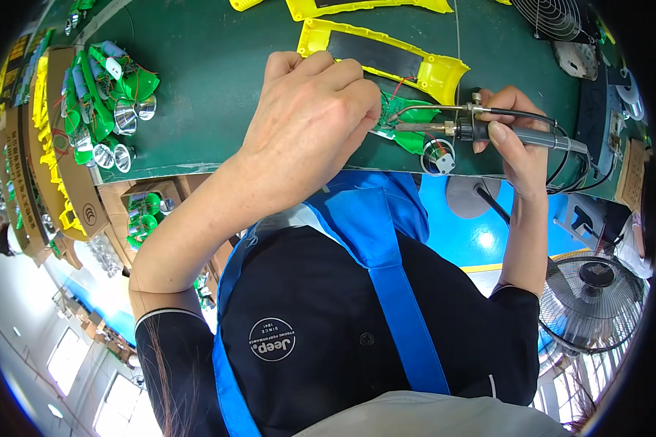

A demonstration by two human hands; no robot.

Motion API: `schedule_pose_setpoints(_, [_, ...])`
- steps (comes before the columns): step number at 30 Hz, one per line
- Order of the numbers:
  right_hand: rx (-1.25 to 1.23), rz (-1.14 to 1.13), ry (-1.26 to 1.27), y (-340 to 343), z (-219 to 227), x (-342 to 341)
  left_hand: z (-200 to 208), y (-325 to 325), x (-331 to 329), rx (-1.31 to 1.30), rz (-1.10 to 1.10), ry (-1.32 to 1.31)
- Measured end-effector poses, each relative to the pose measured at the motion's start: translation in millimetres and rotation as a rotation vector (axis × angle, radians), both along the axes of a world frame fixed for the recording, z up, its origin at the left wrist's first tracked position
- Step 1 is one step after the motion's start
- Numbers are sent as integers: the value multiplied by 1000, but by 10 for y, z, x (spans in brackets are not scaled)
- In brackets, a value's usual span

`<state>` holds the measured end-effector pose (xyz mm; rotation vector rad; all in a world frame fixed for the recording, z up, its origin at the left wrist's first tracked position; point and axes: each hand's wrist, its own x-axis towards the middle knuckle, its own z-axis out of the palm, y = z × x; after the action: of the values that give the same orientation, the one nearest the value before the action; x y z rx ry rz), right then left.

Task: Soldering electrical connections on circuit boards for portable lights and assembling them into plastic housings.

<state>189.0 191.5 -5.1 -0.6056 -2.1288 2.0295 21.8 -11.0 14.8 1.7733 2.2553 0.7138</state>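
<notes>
Head view, soldering bench, green mat [219, 80]
- Left hand [310, 120]: curled over a green flashlight assembly [410, 124] with a small circuit board and red wires, fingers pressing it against the mat near the table's front edge; the grip itself is hidden under the knuckles
- Right hand [514, 135]: wrapped around the dark handle of a soldering iron [459, 124], tip lying level and pointing left, meeting the board just beside the left fingertips
- Adjacent: yellow housing shell [386, 58] just behind the work; round reflector part [439, 156] just in front; pile of green assemblies with silver reflectors [113, 109] well to the left
- Handling note, as judgement: keep the piece pinned flat, fingertips clear of the hot tip, tip resting on the joint only, cable slack so it does not tug the iron
</notes>
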Motion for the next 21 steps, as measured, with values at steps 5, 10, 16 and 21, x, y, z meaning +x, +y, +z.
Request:
schedule_pose_setpoints(5, [-66, -91, 89, 26, -27, 50, -6, 4, -7, 11, 4, 5])
schedule_pose_setpoints(10, [-61, -110, 111, 49, -55, 45, 24, 15, -20, -17, 7, 18])
schedule_pose_setpoints(16, [244, -221, 537, 48, -134, -67, 128, 113, -231, 180, 55, -47])
schedule_pose_setpoints(21, [550, -203, 667, 153, -226, -681, 412, 534, -459, -340, -123, 187])
